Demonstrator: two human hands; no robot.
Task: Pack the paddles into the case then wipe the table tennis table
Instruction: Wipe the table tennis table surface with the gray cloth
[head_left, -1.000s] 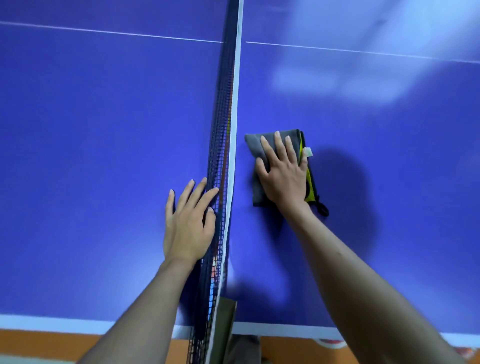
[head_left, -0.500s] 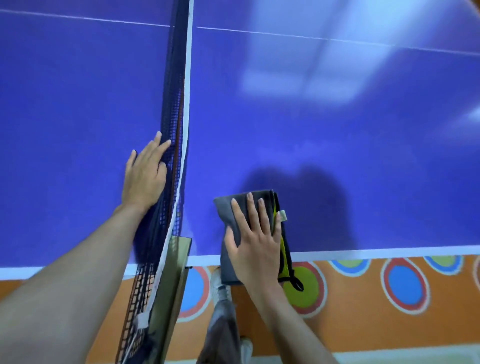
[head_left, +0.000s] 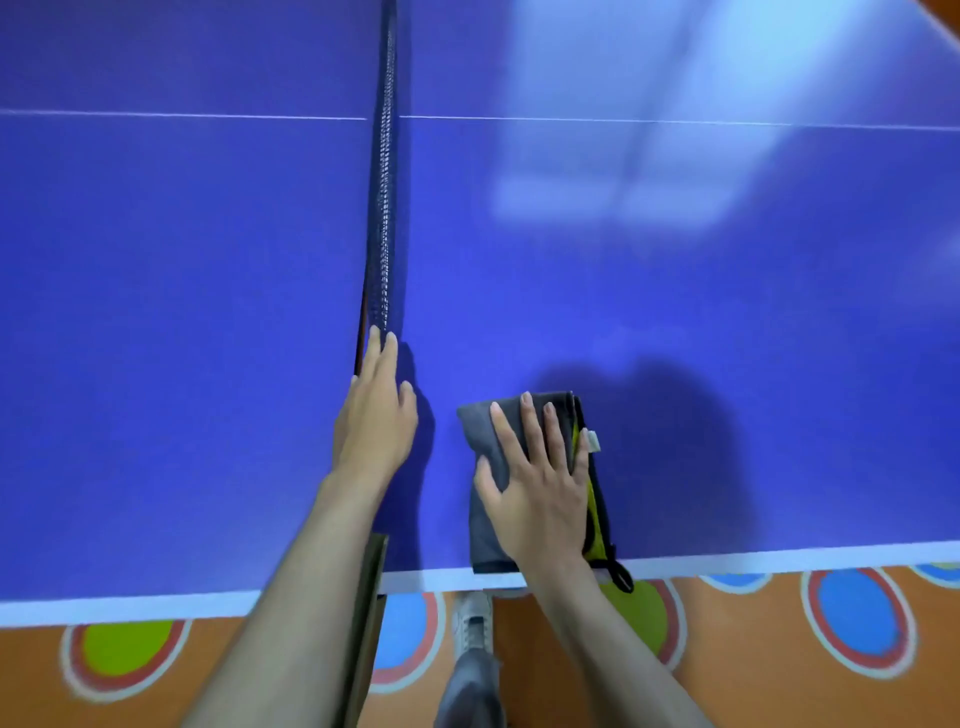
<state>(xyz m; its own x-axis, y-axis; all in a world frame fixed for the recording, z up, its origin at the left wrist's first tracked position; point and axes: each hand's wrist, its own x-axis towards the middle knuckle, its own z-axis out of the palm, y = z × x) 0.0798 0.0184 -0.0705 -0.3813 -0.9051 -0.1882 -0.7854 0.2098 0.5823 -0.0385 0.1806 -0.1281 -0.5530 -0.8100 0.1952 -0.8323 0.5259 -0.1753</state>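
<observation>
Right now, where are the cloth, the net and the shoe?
grey cloth (head_left: 480, 431): head view, its bare upper left corner.
net (head_left: 383, 208): head view, the dark mesh mid-length.
white shoe (head_left: 472, 623): head view, its laced top.

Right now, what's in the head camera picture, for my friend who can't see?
A right hand presses a folded grey cloth flat on a blue table tennis table near its edge. The left hand rests against the net.

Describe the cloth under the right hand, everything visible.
The cloth is a folded grey rectangle, soft like microfibre, with a yellow-green layer and dark edging along its right side, a small white tag, and a black loop hanging past the table edge. It lies flat near the net, its near end over the white border. The right hand presses it, fingers spread.
</observation>
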